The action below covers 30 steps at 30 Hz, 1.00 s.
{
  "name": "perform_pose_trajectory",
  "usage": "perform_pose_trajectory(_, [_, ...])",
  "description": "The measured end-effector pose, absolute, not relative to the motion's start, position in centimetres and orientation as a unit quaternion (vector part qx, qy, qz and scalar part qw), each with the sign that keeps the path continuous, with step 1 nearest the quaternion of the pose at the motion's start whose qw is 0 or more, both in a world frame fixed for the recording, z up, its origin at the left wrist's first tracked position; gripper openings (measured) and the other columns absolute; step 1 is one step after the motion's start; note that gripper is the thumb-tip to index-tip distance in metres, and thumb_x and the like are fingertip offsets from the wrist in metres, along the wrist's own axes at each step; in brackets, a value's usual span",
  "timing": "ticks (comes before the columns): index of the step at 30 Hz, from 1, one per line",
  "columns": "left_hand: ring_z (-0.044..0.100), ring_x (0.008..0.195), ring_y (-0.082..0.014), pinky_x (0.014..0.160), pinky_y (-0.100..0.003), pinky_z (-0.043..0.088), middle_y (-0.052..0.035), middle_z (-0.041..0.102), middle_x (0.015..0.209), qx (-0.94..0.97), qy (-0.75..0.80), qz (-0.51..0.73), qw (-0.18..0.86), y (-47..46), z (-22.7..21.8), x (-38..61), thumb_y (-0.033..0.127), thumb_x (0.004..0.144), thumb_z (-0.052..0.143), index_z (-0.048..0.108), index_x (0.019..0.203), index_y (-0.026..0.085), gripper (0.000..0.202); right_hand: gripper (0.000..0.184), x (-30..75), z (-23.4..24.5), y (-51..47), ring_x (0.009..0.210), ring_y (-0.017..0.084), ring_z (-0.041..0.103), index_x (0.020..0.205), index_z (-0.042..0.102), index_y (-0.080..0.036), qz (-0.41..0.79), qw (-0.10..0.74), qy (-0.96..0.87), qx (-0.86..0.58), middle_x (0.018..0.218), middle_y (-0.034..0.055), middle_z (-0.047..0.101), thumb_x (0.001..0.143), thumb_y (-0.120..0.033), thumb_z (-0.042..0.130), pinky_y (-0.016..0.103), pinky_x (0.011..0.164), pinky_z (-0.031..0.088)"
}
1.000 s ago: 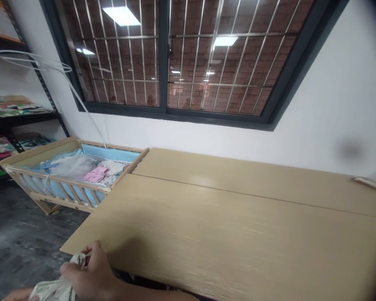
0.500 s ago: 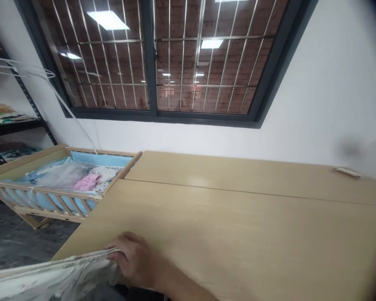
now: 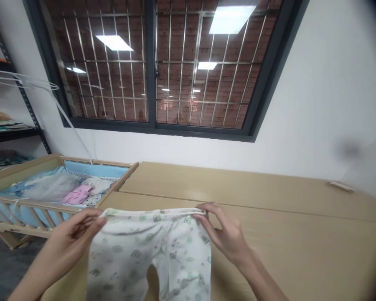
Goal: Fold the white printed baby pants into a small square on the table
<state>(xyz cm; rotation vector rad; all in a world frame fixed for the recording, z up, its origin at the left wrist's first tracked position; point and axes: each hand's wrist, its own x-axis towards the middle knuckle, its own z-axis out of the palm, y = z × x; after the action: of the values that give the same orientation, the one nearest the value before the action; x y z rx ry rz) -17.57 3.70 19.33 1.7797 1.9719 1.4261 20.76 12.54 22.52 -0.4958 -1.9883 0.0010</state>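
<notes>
A pair of small white baby pants (image 3: 150, 246) with a green and grey print hangs stretched by its waistband above the table. My left hand (image 3: 73, 236) pinches the left end of the waistband between thumb and fingers. At the right end, my right hand (image 3: 224, 234) grips the waistband the same way. Between the two legs an opening shows the table behind. The lower parts of the legs run out of the bottom of the view.
A wooden table (image 3: 288, 242) spans the front, against a white wall below a barred window (image 3: 152, 83). To the left stands a wooden crib (image 3: 125, 175) with blue lining, holding pink cloth (image 3: 78, 194). A black shelf rack (image 3: 28, 96) is beyond it. A small thin object (image 3: 341, 186) lies far right.
The pants have come up into the middle, now spread between both hands. My left hand has entered the view, and my right hand has moved to the right.
</notes>
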Motion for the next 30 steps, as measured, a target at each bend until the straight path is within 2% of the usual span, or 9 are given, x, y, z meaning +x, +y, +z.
perform_pose_trajectory(3, [0.068, 0.081, -0.0218, 0.073, -0.029, 0.056, -0.0036, 0.072, 0.090, 0.621, 0.603, 0.483, 0.132, 9.5, 18.1, -14.4, 0.065, 0.090, 0.056, 0.067, 0.096, 0.024, 0.043, 0.015, 22.7, 20.5, 15.8, 0.086, 0.020, 0.071, 0.115, 0.062, -0.023, 0.009, 0.478, -0.831, -0.285, 0.099, 0.0062, 0.073, 0.100, -0.024, 0.059, 0.032, 0.077, 0.058])
perform_pose_trajectory(6, [0.067, 0.085, -0.0224, 0.076, -0.031, 0.054, -0.0054, 0.071, 0.093, 0.662, 0.579, 0.450, 0.155, 14.6, 14.5, -11.7, 0.061, 0.097, 0.043, 0.064, 0.099, 0.021, 0.045, 0.017, 23.8, 16.8, 19.1, 0.089, 0.021, 0.069, 0.110, 0.060, -0.022, 0.066, 0.414, -0.826, -0.377, 0.100, 0.0070, 0.071, 0.105, -0.030, 0.047, 0.035, 0.079, 0.056])
perform_pose_trajectory(10, [0.065, 0.094, -0.0217, 0.086, -0.032, 0.052, -0.0065, 0.068, 0.097, 0.698, 0.631, 0.329, 0.075, 19.3, 8.4, -9.2, 0.043, 0.104, 0.028, 0.060, 0.095, 0.020, 0.041, 0.021, 24.4, 10.9, 22.8, 0.098, 0.024, 0.064, 0.103, 0.060, -0.020, 0.086, 0.313, -0.833, -0.449, 0.103, 0.0101, 0.069, 0.104, -0.025, 0.039, 0.037, 0.086, 0.050])
perform_pose_trajectory(13, [0.063, 0.100, -0.0229, 0.090, -0.034, 0.049, -0.0080, 0.068, 0.099, 0.698, 0.663, 0.266, 0.048, 21.3, 4.8, -7.8, 0.032, 0.104, 0.030, 0.061, 0.095, 0.020, 0.035, 0.020, 24.7, 7.0, 24.9, 0.105, 0.025, 0.060, 0.102, 0.061, -0.019, 0.056, 0.233, -0.832, -0.500, 0.109, 0.0120, 0.067, 0.101, -0.019, 0.041, 0.039, 0.091, 0.043])
perform_pose_trajectory(16, [0.062, 0.102, -0.0257, 0.092, -0.037, 0.046, -0.0105, 0.068, 0.102, 0.699, 0.678, 0.224, 0.035, 22.7, 2.7, -7.0, 0.027, 0.104, 0.034, 0.062, 0.098, 0.019, 0.030, 0.020, 25.0, 4.3, 26.7, 0.109, 0.027, 0.057, 0.105, 0.061, -0.019, 0.037, 0.174, -0.825, -0.536, 0.115, 0.0124, 0.064, 0.101, -0.020, 0.042, 0.040, 0.093, 0.038])
perform_pose_trajectory(22, [0.059, 0.107, -0.0268, 0.093, -0.036, 0.042, -0.0132, 0.066, 0.107, 0.701, 0.695, 0.160, 0.006, 25.8, 1.7, -6.8, 0.026, 0.104, 0.034, 0.063, 0.106, 0.019, 0.030, 0.024, 25.2, 2.7, 30.5, 0.110, 0.027, 0.054, 0.113, 0.060, -0.020, 0.020, 0.135, -0.819, -0.558, 0.117, 0.0127, 0.063, 0.105, -0.026, 0.038, 0.039, 0.091, 0.035])
perform_pose_trajectory(30, [0.056, 0.113, -0.0307, 0.093, -0.039, 0.040, -0.0199, 0.064, 0.117, 0.687, 0.714, 0.133, -0.001, 29.7, 2.7, -5.2, 0.025, 0.104, 0.033, 0.062, 0.118, 0.011, 0.035, 0.024, 25.2, 2.6, 34.6, 0.115, 0.027, 0.052, 0.116, 0.061, -0.018, 0.032, 0.158, -0.802, -0.575, 0.123, 0.0142, 0.064, 0.104, -0.025, 0.042, 0.042, 0.097, 0.030])
